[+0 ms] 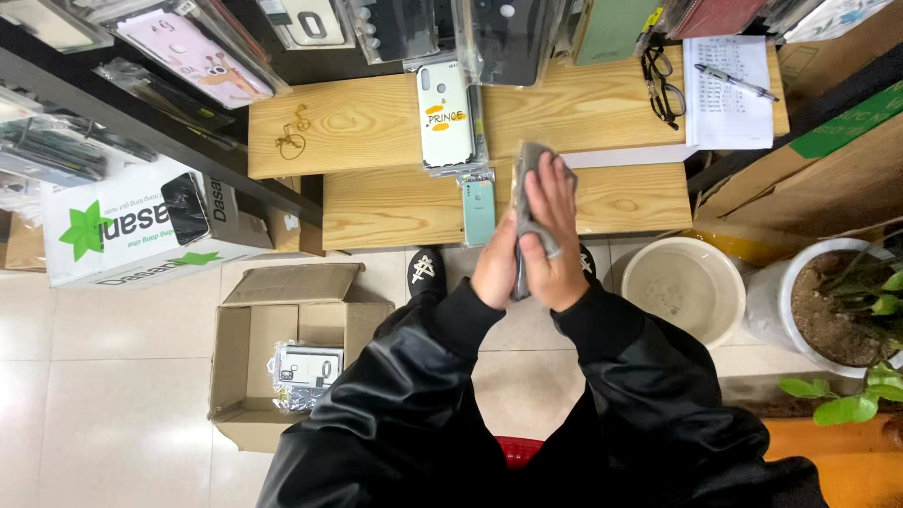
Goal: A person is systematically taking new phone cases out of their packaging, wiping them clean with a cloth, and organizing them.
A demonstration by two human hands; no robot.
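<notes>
Both my hands are raised in front of me and pressed together around a thin grey phone case [529,160] held upright and edge-on. My left hand [496,268] is against its left side. My right hand [555,240] wraps its right side, fingers stretched up along it. Just beyond, on a low wooden bench [640,202], lie a white phone case in clear wrap [445,115] and a small mint-green case [479,209].
A pair of glasses [663,87], a sheet of paper [724,99] and a pen [736,82] lie on the bench at right. An open cardboard box [246,353] with packaged cases stands on the floor at left. A beige basin [684,287] and a potted plant [842,306] are at right.
</notes>
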